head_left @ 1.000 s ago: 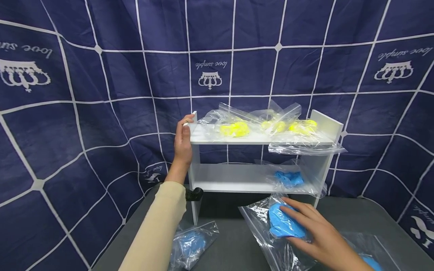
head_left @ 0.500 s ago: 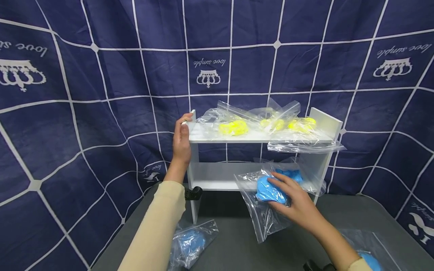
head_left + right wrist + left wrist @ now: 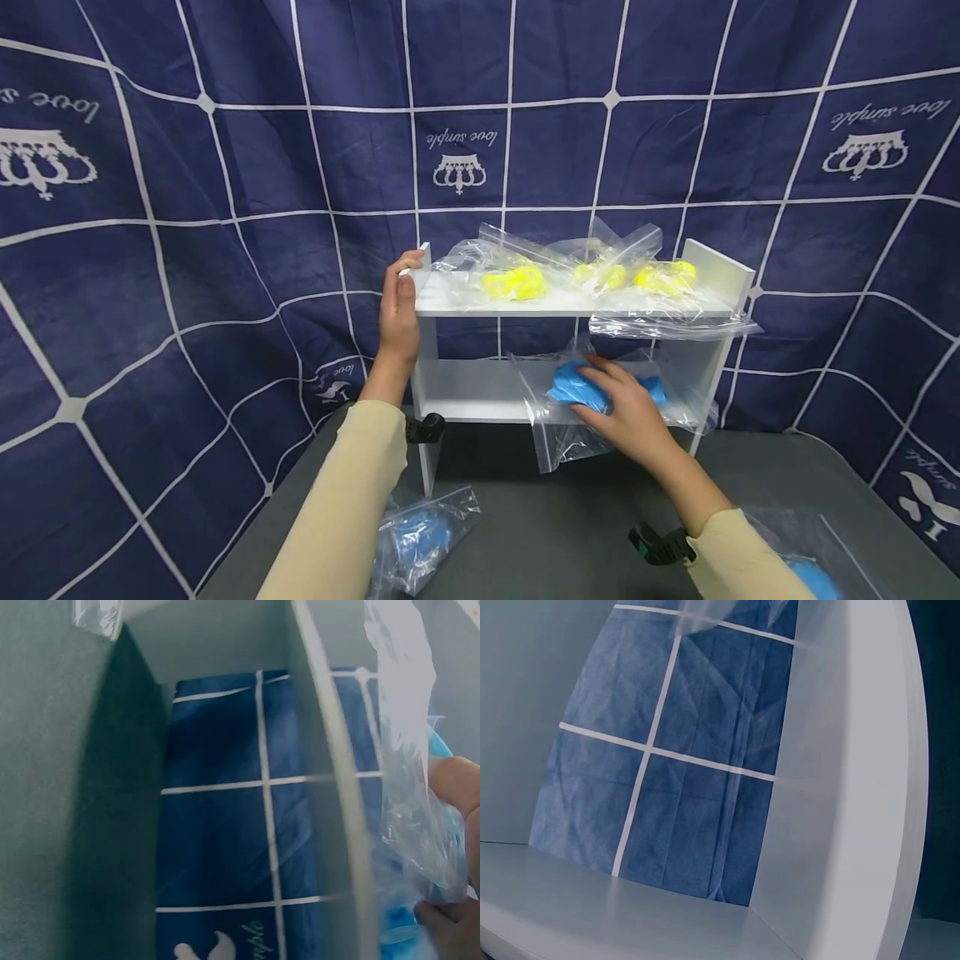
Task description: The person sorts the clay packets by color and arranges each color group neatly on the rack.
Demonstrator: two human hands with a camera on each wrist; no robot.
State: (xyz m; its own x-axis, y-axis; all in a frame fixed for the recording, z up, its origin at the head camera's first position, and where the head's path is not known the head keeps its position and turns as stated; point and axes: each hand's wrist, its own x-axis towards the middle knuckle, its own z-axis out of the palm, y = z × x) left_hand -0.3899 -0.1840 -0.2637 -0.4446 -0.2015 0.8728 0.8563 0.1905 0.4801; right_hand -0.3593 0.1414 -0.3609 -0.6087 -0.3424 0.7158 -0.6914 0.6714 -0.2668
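My left hand (image 3: 399,325) grips the top of the left side panel of a white two-tier shelf (image 3: 468,408). In my right hand (image 3: 632,417) is a clear zip bag with a soft blue lump (image 3: 573,387) inside, held at the lower tier with its zip end hanging past the front edge. Partly hidden behind that hand, another bag with a blue lump (image 3: 655,389) lies at the right of this tier. The right wrist view shows the held bag's clear plastic (image 3: 409,750) beside the fingers. Only the white shelf panel (image 3: 877,780) and cloth appear in the left wrist view.
Several zip bags with yellow lumps (image 3: 516,283) lie on the upper tier, one overhanging its front edge (image 3: 660,327). On the dark table, one blue-lump bag (image 3: 422,537) sits front left and another (image 3: 813,575) front right. A blue checked cloth (image 3: 300,167) hangs behind.
My right hand has carried the blue-lump bag from above the table in front up, forward and left to the lower tier. My left hand stays on the side panel.
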